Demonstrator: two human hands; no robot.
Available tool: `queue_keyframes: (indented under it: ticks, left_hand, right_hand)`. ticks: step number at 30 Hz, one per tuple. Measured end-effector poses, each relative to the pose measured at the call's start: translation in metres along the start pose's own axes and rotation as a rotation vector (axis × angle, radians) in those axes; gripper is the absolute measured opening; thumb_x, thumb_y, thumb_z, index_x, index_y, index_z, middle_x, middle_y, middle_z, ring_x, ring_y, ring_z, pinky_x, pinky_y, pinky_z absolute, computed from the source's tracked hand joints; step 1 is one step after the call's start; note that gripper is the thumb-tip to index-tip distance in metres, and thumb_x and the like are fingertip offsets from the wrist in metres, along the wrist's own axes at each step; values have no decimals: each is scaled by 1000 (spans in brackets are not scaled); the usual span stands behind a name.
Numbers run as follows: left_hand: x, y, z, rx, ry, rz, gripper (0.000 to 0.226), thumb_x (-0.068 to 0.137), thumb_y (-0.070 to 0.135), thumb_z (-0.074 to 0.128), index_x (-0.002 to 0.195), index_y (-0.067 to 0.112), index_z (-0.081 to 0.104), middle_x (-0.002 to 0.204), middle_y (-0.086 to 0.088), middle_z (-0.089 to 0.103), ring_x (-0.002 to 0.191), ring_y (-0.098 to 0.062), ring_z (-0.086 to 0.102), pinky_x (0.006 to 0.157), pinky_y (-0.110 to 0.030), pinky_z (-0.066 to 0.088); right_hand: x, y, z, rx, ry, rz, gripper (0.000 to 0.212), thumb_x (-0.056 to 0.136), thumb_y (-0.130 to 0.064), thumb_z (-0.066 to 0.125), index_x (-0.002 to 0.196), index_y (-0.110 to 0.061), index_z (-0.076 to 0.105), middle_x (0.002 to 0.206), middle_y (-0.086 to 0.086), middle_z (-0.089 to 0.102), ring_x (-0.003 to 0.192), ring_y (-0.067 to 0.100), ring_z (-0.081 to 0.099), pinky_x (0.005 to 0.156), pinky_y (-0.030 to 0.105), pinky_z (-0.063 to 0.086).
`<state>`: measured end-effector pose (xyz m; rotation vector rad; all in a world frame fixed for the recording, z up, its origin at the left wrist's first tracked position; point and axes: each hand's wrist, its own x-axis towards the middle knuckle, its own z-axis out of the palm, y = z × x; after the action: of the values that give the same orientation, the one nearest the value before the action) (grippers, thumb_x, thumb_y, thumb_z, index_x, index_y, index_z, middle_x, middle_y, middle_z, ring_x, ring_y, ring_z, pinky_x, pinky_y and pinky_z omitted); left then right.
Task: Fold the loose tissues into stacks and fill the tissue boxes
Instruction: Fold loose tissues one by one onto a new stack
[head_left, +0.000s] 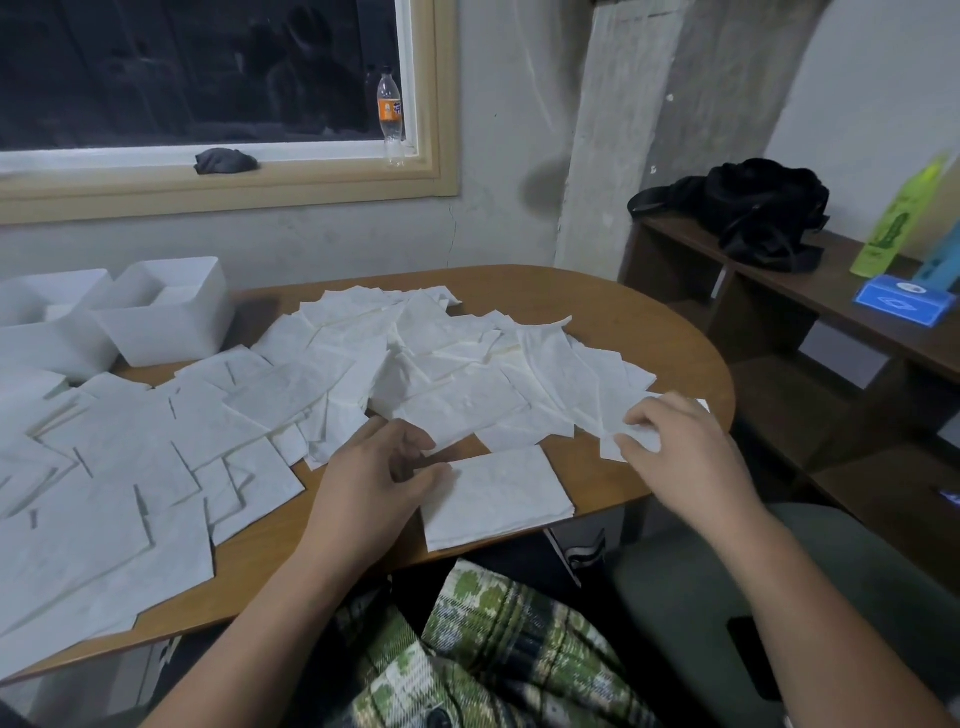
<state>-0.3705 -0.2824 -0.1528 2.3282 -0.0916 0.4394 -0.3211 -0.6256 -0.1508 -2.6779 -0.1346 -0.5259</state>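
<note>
My left hand (374, 478) pinches left edge of folded stack (498, 493); steadying it, I judge. My right hand (680, 441), right of stack, pinches loose tissue (641, 439), likely next to fold. Tissue heap (441, 364) just beyond stack, within reach. White tissue boxes (166, 312) far left beyond stack, tops open for filling. Orange-label bottle (390, 111) well beyond stack: writing unreadable. Blue box (904, 304) far right of stack: print too small.
</note>
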Motion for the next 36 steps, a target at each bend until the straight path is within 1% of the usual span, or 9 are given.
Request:
queue_keyframes:
  ticks: [4, 7, 10, 14, 18, 25, 28, 31, 36]
  left_hand:
    - [0, -1, 1, 4, 2, 17, 19, 87, 35, 87, 96, 36, 71, 93, 16, 63, 85, -8, 63, 64, -19, 47]
    - [0, -1, 0, 0, 12, 22, 17, 88, 36, 85, 96, 37, 71, 93, 17, 63, 84, -7, 63, 64, -19, 47]
    - [0, -1, 0, -14, 17, 22, 11, 92, 38, 81, 93, 37, 71, 92, 16, 64, 83, -8, 63, 66, -25, 50]
    - [0, -2, 1, -35, 21, 16, 8, 96, 36, 76, 90, 38, 71, 93, 15, 66, 83, -10, 64, 68, -33, 54]
    - [0, -3, 1, -47, 20, 16, 8, 97, 34, 73, 91, 38, 71, 95, 14, 67, 84, -8, 65, 71, -36, 55]
    - [0, 0, 0, -103, 35, -10, 11, 98, 32, 72, 88, 36, 72, 97, 16, 68, 87, -8, 64, 72, -33, 53]
    - [0, 0, -1, -113, 31, -14, 11, 99, 32, 72, 88, 35, 73, 99, 18, 68, 90, -8, 64, 73, -30, 52]
    - [1, 3, -1, -135, 38, -37, 9, 99, 32, 72, 91, 33, 73, 101, 21, 70, 91, -6, 64, 72, -25, 50]
    - [12, 17, -1, -226, -41, -40, 4, 102, 34, 71, 105, 36, 71, 100, 25, 72, 94, -1, 66, 70, -12, 47]
  right_hand:
    - [14, 10, -2, -43, -132, -17, 19, 98, -40, 70, 110, -26, 73, 115, -14, 63, 106, 11, 59, 82, 36, 54]
    - [20, 10, -2, -85, -125, -52, 12, 99, -38, 69, 102, -26, 71, 107, -14, 62, 99, 11, 59, 75, 34, 52]
    - [23, 12, 2, -134, -89, -88, 9, 98, -32, 70, 93, -25, 69, 98, -11, 62, 92, 15, 59, 71, 33, 48]
    - [24, 17, 9, -171, -17, -162, 14, 96, -21, 73, 84, -23, 66, 86, -7, 59, 81, 19, 55, 78, 37, 43]
    - [27, 15, 9, -191, -34, -199, 19, 96, -19, 70, 81, -24, 60, 84, -8, 57, 81, 17, 52, 81, 40, 45]
    - [32, 16, 4, -163, -66, -194, 17, 100, -18, 64, 83, -21, 61, 85, -8, 58, 84, 15, 52, 88, 42, 47]
    - [30, 14, 2, -26, -36, -167, 18, 100, -17, 66, 83, -23, 60, 86, -11, 59, 86, 16, 56, 86, 44, 52]
    - [30, 5, -4, 196, 16, -138, 17, 99, -17, 66, 84, -24, 63, 89, -10, 63, 86, 16, 62, 76, 41, 56]
    - [29, -29, -15, 388, 46, -152, 20, 101, -12, 67, 84, -24, 65, 90, -12, 65, 89, 11, 63, 73, 17, 47]
